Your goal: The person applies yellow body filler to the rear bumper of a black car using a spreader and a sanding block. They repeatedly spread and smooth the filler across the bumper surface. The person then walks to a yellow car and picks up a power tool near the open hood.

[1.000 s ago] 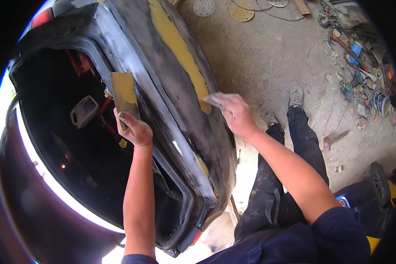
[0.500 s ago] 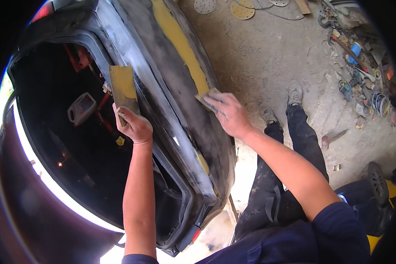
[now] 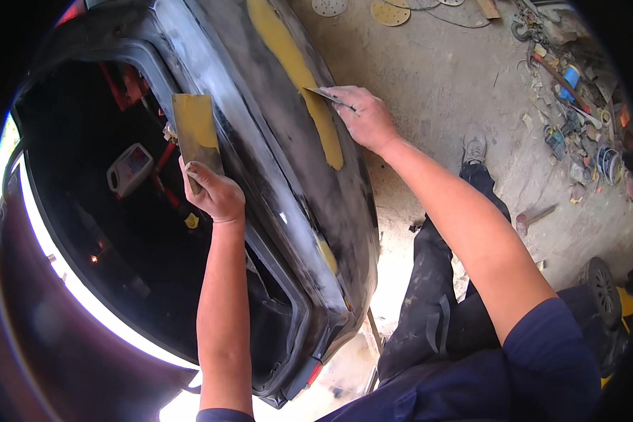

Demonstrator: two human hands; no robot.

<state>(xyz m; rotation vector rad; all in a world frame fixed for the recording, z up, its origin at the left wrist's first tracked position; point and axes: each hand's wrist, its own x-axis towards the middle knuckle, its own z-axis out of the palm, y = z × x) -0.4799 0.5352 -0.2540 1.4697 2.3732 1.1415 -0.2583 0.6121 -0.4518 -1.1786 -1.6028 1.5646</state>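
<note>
A flat putty spreader plate [image 3: 196, 125], coated with yellow body filler, is gripped at its lower end by my left hand [image 3: 216, 193], fingers closed. It is held over the edge of the car's dark trunk opening. In my right hand [image 3: 364, 118] a thin putty knife [image 3: 325, 95] is pinched, its edge touching or just above a long strip of yellow filler [image 3: 288, 60]. That strip runs along the sanded grey-black rear panel [image 3: 260, 91] of the car. A smaller yellow filler patch [image 3: 326, 254] lies lower on the panel's edge.
Inside the trunk lies a white jug [image 3: 130, 171]. Round sanding discs [image 3: 389, 12] lie on the concrete floor at the top. A heap of scraps and tools [image 3: 577, 119] fills the right side, with a hammer [image 3: 534, 219] near my feet and a wheel [image 3: 602, 295] at lower right.
My right hand has moved up along the panel with the putty knife, which now tilts edge-on. The yellow strip's lower end now shows. My left hand has barely moved.
</note>
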